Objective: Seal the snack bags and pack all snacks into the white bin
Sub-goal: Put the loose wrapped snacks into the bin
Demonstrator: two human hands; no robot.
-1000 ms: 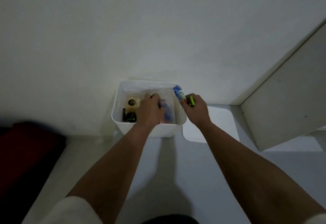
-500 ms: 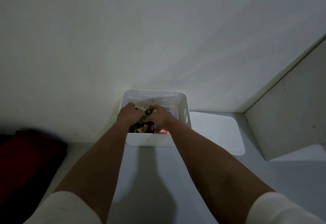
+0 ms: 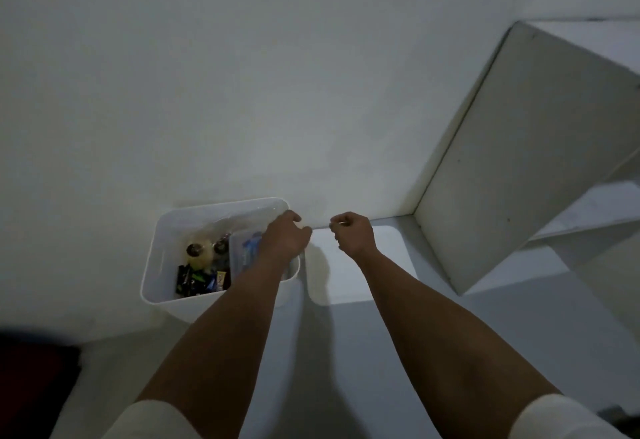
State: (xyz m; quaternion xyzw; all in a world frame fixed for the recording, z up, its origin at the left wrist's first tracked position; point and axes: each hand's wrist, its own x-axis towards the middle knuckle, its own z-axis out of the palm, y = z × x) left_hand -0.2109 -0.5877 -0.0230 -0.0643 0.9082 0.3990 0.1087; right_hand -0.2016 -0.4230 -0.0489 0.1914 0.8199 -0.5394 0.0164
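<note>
Lower left of centre, against the wall, sits the white bin [image 3: 162,265], open-topped, on the pale grey floor [image 3: 346,352]. Inside it you can make out a pale yellow round-lidded container [image 3: 199,253] toward the back left, a second dark-capped item [image 3: 220,246] just beside it, a heap of dark snack wrappers [image 3: 201,281] along the near wall, and a clear bag with blue packets [image 3: 247,251] on the right half. Too dim to say whether that bag is sealed. Your left hand [image 3: 285,238] hangs over the bin's right far corner, knuckles up, fingers curled loosely downward; you cannot tell whether the fingertips touch the rim or hold anything, since the back of the hand hides them. Your right hand [image 3: 353,232] is just right of the bin, apart from it, above a white flat lid [image 3: 398,265] lying on the floor beside the bin. Its fingers are curled in, thumb against index in a pinch-like pose, with a thin light sliver showing at the fingertips, too small to identify. Both forearms run bare from the lower frame, with light sleeves [image 3: 152,419] at the bottom corners. At right of frame stands a white shelf unit [image 3: 512,161], its side panel facing you. Bottom left corner shows a dark red object [image 3: 31,386], blurred.
</note>
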